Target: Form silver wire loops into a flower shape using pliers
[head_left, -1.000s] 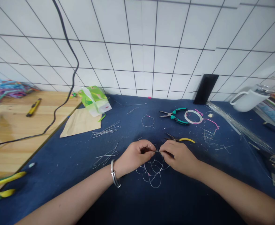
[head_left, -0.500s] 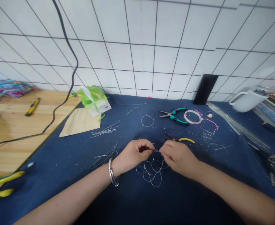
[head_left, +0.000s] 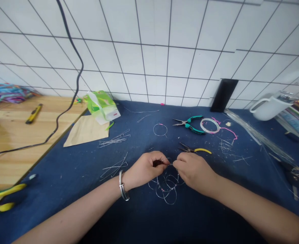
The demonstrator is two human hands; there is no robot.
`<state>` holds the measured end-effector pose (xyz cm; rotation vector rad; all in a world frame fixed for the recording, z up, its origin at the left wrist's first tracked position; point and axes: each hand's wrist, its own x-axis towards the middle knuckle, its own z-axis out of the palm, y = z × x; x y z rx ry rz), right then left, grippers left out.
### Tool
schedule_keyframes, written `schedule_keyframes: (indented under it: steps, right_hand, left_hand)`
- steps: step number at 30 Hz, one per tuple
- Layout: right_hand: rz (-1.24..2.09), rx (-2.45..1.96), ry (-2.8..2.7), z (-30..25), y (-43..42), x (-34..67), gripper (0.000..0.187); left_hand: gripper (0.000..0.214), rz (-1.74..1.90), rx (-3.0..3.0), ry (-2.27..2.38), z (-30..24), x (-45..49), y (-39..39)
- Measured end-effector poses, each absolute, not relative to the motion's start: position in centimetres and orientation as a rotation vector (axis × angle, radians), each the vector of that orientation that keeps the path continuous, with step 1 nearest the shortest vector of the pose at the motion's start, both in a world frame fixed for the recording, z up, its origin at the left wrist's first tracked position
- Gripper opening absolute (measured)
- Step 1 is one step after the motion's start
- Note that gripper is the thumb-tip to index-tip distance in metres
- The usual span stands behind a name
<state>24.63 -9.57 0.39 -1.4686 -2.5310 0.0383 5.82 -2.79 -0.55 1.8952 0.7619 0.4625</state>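
Note:
Thumb and forefinger of my left hand (head_left: 150, 169) pinch thin silver wire at the top of a cluster of linked wire rings (head_left: 164, 193). Small pink beads sit on some of these rings. Just to the right, my right hand (head_left: 193, 171) grips the same wire work with its fingers closed, the tips almost touching the left ones. The exact piece between the fingertips is too small to make out. Beyond the hands lies a single wire ring (head_left: 160, 129) with pink beads. Yellow-handled pliers (head_left: 202, 150) rest right behind my right hand.
Teal-handled pliers (head_left: 195, 124) lie beside a white ring-shaped roll (head_left: 209, 125) with pink cord. Bent wires (head_left: 115, 139) are left of centre, near a brown paper sheet (head_left: 87, 130). At the right stand a white mug (head_left: 266, 107) and a black block (head_left: 224, 95). A cable (head_left: 69, 30) hangs at left.
Both hands stay at nearly the same place, still pinching the wire, with only slight finger movement. The ring cluster has shifted a little, and the view has tilted slightly.

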Motion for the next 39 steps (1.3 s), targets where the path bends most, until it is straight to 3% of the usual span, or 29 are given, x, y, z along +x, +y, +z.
schedule_keyframes:
  steps: [14,20,28,35,39]
  right_hand:
    - [0.037,-1.523,-2.588,1.0,-9.7,24.6,0.018]
    - [0.073,-1.583,-2.542,1.2,-10.0,24.3,0.015]
    - [0.094,-1.561,-2.397,1.0,-10.1,24.2,0.017]
    - [-0.144,-1.444,-2.388,1.2,-10.2,24.1,0.020]
    - [-0.253,-1.412,-2.423,1.1,-10.3,24.2,0.020]
  left_hand:
    - [0.012,0.459,2.048,0.803,0.0,5.9,-3.2]
    - [0.027,0.459,2.028,0.797,0.1,6.0,-3.5]
    - [0.030,0.504,2.041,0.790,0.3,5.6,-3.4]
    - [0.007,0.460,1.774,0.826,0.4,5.6,-3.1]
    - [0.010,0.439,1.638,0.831,0.4,5.8,-3.0]
